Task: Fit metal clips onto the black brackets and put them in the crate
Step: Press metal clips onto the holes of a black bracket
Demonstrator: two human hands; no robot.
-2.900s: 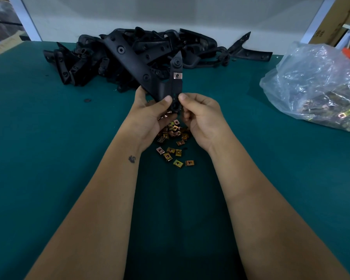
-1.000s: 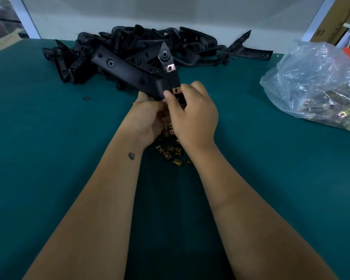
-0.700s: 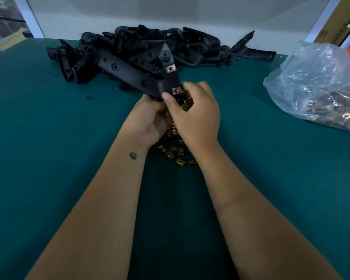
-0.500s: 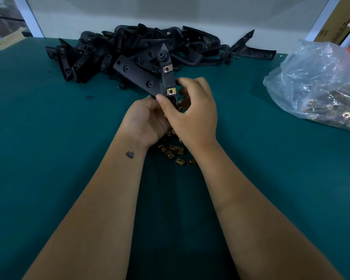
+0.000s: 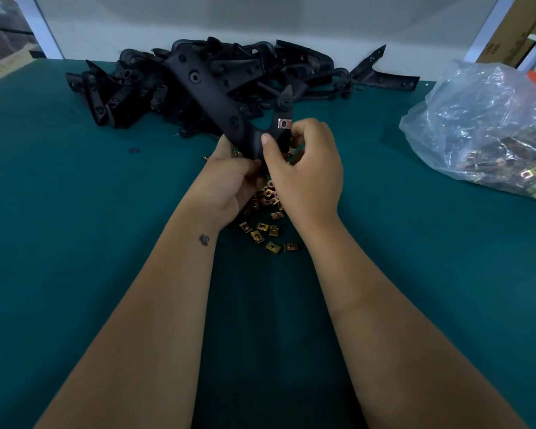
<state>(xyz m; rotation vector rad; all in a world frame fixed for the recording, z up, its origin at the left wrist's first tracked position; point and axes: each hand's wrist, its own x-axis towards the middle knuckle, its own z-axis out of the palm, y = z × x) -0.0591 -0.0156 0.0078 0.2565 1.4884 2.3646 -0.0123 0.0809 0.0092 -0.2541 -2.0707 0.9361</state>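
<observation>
I hold a black V-shaped bracket (image 5: 217, 100) upright above the green table. My left hand (image 5: 229, 184) grips its lower corner from below. My right hand (image 5: 304, 171) pinches the bracket's short right arm, thumb on the front, fingers curled behind. One metal clip (image 5: 284, 123) sits on that short arm, just above my right fingers. Any second clip lower down is hidden by my hand. Several loose brass-coloured clips (image 5: 265, 230) lie on the table under my wrists. No crate is in view.
A heap of black brackets (image 5: 155, 85) lies at the back of the green table (image 5: 75, 243) against a white wall. A clear plastic bag (image 5: 483, 125) with more clips sits at the right. Cardboard boxes stand beyond the right corner.
The bracket has been turned so its long arm points further up and away. My right thumb now covers the lower part of the short arm where a second clip showed before.
</observation>
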